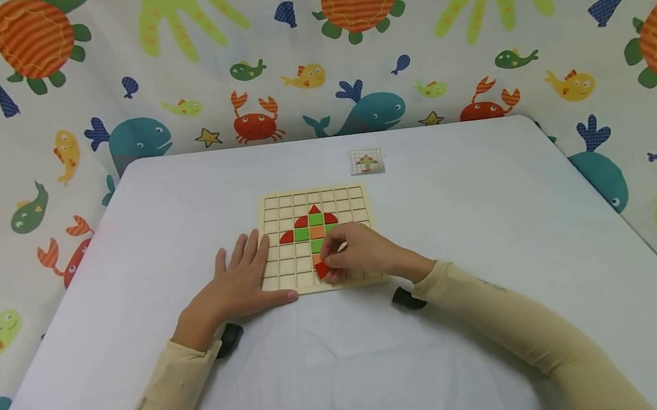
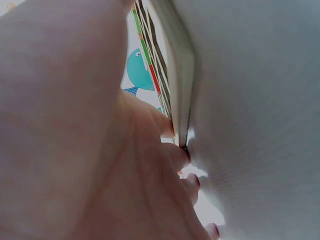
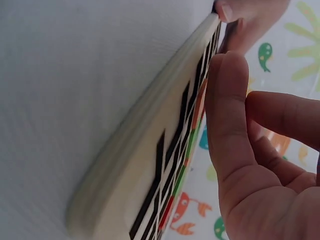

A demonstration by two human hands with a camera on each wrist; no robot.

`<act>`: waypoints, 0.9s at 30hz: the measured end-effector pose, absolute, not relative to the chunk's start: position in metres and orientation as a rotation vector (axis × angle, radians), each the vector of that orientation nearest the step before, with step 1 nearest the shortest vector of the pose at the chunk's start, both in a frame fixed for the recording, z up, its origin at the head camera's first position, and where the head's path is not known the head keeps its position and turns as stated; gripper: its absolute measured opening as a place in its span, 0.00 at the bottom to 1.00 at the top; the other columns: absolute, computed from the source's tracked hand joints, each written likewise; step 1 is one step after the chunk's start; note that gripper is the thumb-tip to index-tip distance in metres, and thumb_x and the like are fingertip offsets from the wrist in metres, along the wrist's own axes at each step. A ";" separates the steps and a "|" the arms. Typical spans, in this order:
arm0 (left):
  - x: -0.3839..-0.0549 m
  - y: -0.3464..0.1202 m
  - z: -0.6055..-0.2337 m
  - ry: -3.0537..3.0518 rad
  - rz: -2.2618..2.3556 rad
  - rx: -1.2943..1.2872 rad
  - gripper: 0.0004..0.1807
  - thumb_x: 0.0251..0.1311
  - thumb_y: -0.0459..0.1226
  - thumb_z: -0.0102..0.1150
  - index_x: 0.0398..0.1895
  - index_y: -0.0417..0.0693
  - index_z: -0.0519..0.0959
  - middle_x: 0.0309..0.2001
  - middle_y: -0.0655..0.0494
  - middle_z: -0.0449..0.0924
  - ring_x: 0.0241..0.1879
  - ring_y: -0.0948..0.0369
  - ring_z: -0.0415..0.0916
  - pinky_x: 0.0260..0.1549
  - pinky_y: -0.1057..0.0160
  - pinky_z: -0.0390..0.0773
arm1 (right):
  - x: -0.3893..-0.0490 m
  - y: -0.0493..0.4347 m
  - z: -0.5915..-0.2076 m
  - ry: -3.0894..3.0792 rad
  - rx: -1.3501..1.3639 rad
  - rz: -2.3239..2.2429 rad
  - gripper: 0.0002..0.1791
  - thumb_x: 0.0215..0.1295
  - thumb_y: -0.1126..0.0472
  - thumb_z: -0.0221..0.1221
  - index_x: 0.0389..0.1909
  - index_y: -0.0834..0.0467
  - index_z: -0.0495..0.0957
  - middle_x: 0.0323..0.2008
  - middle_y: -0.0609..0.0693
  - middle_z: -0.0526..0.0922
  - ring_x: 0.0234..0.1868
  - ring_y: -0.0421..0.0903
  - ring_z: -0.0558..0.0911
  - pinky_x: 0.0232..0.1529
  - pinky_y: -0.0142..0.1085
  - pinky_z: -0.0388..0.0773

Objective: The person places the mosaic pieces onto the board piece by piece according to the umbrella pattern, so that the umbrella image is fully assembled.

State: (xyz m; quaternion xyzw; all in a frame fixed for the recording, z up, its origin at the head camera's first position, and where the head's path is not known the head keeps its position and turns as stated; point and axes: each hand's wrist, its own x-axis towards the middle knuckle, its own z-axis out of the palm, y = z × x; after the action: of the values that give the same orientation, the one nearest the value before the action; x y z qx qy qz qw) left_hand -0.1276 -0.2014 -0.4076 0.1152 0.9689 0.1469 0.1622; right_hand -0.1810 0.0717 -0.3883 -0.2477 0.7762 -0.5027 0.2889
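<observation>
A wooden grid board (image 1: 287, 266) lies on the table, holding red, green and orange tiles in a rocket-like shape topped by a red triangle (image 1: 314, 209). My left hand (image 1: 235, 280) is spread along the board's left side, fingers straight, with the thumb at the front edge; the left wrist view shows its fingertips against the board's side. Over the lower middle of the grid, my right hand (image 1: 359, 249) pinches a red tile (image 1: 321, 270) between curled fingers. That tile sits tilted, partly over an orange tile (image 1: 317, 259). Fingers hide the right part of the pattern.
Behind the board lies a small card (image 1: 366, 162) printed with a similar tile pattern. A white cloth covers the table (image 1: 320, 364), and a curtain with sea animals (image 1: 184, 60) hangs behind it. Black devices sit at the left wrist (image 1: 230, 340) and right wrist (image 1: 409, 298).
</observation>
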 end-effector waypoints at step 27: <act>-0.127 -0.200 -0.404 2.751 0.418 0.319 0.72 0.58 0.73 0.65 0.86 0.34 0.42 0.86 0.33 0.33 0.83 0.35 0.28 0.73 0.26 0.29 | -0.175 0.067 -0.397 2.116 -0.711 -1.249 0.05 0.74 0.69 0.62 0.35 0.62 0.81 0.24 0.53 0.84 0.24 0.47 0.85 0.30 0.39 0.86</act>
State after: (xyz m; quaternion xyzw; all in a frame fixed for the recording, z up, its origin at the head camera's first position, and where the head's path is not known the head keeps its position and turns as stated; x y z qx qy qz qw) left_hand -0.1269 -0.2004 -0.4036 0.1121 0.9680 0.1469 0.1695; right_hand -0.1750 0.0671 -0.3966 -0.2661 0.7923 -0.4677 0.2876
